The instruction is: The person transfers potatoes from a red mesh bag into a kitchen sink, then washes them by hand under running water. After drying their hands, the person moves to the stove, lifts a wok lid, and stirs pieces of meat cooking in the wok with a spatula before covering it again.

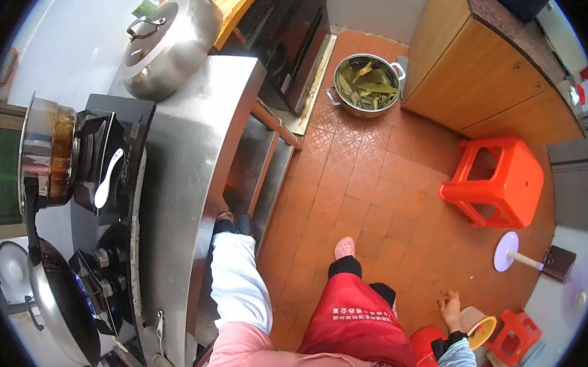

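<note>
My left arm, in a pale sleeve cover, reaches in under the stainless steel counter (pixel 168 191). My left hand (pixel 223 208) is mostly hidden by the counter's edge, above the steel lower shelf (pixel 274 184); what it touches does not show. My right hand (pixel 450 307) hangs at the lower right, fingers loosely bent and apart, nothing in it. Just beside it is a yellow-rimmed plastic basket (pixel 478 323), with a red bucket-like container (pixel 427 344) close by. A red apron (pixel 348 321) bearing writing covers my front.
A two-handled pot (pixel 367 85) of long green leaves in liquid stands on the tiled floor (pixel 354 180). Red stools (pixel 506 183) stand right. A wok (pixel 61 303) sits over a blue flame; a stockpot (pixel 49 148), white spoon (pixel 108 178) and lidded steel pan (pixel 172 47) are left.
</note>
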`<state>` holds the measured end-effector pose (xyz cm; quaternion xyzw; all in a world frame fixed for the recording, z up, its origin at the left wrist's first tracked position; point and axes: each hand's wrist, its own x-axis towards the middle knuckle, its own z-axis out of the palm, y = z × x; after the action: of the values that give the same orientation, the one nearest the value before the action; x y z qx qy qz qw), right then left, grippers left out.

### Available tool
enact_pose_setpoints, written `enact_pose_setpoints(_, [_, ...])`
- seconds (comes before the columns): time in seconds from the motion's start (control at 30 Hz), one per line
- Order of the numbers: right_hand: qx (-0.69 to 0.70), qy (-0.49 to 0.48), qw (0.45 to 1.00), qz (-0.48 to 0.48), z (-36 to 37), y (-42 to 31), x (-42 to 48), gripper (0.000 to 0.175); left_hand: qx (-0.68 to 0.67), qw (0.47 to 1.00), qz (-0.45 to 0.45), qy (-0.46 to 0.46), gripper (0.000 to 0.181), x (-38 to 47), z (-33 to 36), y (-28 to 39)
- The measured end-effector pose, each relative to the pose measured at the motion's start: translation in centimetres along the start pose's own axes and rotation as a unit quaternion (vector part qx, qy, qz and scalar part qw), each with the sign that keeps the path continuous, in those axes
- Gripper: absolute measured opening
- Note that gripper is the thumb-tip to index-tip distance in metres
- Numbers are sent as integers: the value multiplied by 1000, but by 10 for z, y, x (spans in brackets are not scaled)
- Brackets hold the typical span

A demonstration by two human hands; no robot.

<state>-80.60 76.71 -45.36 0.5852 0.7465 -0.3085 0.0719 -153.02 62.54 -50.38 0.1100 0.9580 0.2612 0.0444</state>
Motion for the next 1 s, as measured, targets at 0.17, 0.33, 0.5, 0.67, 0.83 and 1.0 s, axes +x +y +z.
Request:
enact_pose_setpoints(0.17, [-11, -1, 1000, -7, -6, 3, 3, 22, 10, 1000, -26, -13, 48, -15, -9, -6])
enact_pose_setpoints(0.33, [-7, 8, 997, -74, -23, 9, 19, 20, -36, 997, -66, -4, 46, -74, -26, 1])
enact_pose_setpoints(0.5, [214, -77, 972, -65, -18, 19, 42, 19, -527, 822, -176, -124, 28, -195, -85, 82])
enact_pose_setpoints(0.67, [18, -106, 974, -202, -61, -24, 79, 20, -274, 951, -123, -67, 16, -283, -230, 86])
enact_pose_setpoints(0.83, [-14, -89, 964, -252, -107, -66, 106, 21, -84, 951, 35, 294, 20, -219, -371, 55])
enact_pose_setpoints(1.0, [-63, -75, 954, -284, -129, -94, 106, 21, 109, 937, 31, 330, 41, -145, -405, 2])
